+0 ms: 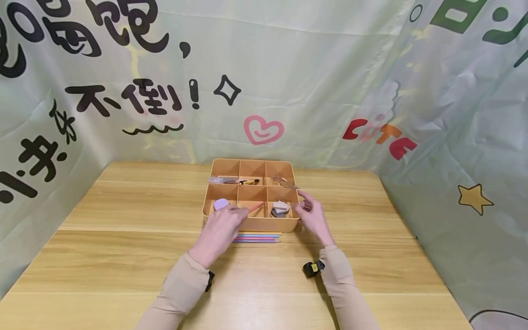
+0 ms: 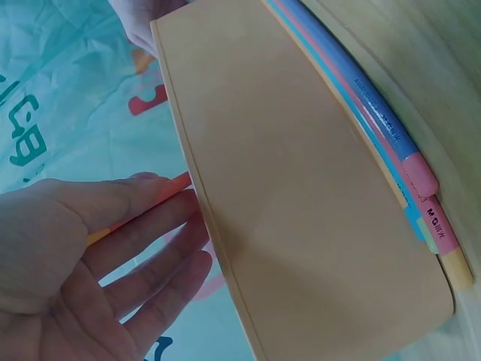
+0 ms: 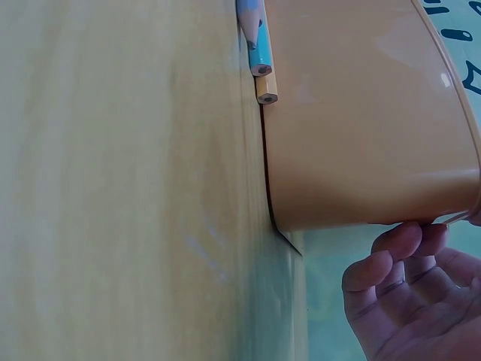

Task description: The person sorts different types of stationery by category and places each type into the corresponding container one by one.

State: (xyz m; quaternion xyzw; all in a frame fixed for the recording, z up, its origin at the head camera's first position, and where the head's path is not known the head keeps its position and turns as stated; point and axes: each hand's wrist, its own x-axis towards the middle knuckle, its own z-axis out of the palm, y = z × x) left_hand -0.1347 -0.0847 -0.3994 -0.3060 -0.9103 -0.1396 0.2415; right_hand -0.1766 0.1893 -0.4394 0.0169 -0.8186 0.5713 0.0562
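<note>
The fingers and thumb of my left hand (image 1: 220,231) pinch an orange-red pencil (image 1: 256,207), which reaches over the front middle compartment of a tan organizer box (image 1: 268,224). Its yellow end shows by the palm in the left wrist view. At the box's right side is my right hand (image 1: 314,219), its fingertips touching the outer wall (image 3: 361,173) near the rim. Along the front of the box lie several colored pencils (image 1: 257,238), yellow, blue, pink and purple-blue, side by side on the table.
In the box's compartments are a lilac rounded piece (image 1: 220,204), white and grey blocks (image 1: 280,208), a yellow-and-black item (image 1: 249,182), a clear purplish item (image 1: 223,180) and a brownish translucent piece (image 1: 283,182). A printed cloth (image 1: 309,91) hangs behind the wooden table (image 1: 144,256).
</note>
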